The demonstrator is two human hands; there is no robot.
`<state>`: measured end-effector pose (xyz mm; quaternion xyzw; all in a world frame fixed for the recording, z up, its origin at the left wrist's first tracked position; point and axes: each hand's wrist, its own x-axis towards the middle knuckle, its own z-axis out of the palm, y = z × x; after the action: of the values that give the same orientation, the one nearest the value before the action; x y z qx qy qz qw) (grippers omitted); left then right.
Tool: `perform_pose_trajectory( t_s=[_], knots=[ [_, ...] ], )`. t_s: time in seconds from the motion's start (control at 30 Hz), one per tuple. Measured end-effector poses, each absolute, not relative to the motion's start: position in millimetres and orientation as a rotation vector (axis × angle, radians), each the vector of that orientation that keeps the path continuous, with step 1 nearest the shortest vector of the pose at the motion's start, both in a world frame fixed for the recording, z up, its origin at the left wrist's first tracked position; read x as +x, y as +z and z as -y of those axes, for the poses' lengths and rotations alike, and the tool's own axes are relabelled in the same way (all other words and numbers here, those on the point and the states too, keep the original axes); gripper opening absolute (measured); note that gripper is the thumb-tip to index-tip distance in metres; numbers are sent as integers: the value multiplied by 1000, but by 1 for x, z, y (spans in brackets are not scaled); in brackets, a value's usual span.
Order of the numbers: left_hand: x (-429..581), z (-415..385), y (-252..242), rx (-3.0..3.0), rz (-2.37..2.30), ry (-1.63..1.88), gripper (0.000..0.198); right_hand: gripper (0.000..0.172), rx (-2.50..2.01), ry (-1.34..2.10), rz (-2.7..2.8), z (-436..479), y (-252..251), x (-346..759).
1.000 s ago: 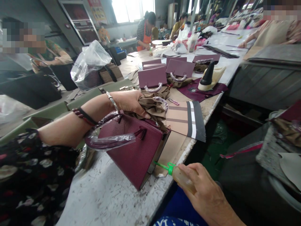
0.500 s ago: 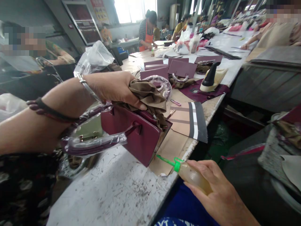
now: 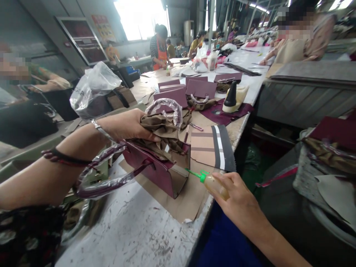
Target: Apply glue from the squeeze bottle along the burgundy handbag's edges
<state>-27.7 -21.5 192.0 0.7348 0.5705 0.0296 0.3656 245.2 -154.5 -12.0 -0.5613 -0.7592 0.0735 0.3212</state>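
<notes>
A maroon handbag (image 3: 151,174) stands on a sheet of brown paper (image 3: 191,207) on the worktable, its open end turned toward the right. Its plastic-wrapped handle (image 3: 104,189) loops out to the left. With fingers closed, my left hand (image 3: 130,128) bunches the brown fabric lining (image 3: 162,128) at the bag's top. My right hand (image 3: 239,198) is wrapped round a squeeze bottle (image 3: 215,187) of yellowish liquid. The green nozzle (image 3: 194,173) points left, its tip at the bag's open end; whether it touches I cannot tell.
Striped panels (image 3: 213,148) lie beside the bag. Behind them are a black-topped cream container (image 3: 232,98) on maroon material and more purple bag pieces (image 3: 200,89). A plastic bag (image 3: 94,87) sits at left. Co-workers sit and stand around the long table. A grey bin (image 3: 280,185) stands at right.
The bag has turned and tipped so that its open end shows more. The bottle has come up and left, nozzle now at that end. The whole view has shifted somewhat.
</notes>
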Motion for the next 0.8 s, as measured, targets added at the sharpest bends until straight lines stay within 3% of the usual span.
perform_pose_trajectory(
  t_s=[0.63,0.8],
  knots=[
    [-18,5,187,2016,-1401,24,37,39,-1497,103,2108,139,-26,250],
    [-20,0,184,2044,-1415,15,40,30,-1477,104,2074,137,-21,254]
  ],
)
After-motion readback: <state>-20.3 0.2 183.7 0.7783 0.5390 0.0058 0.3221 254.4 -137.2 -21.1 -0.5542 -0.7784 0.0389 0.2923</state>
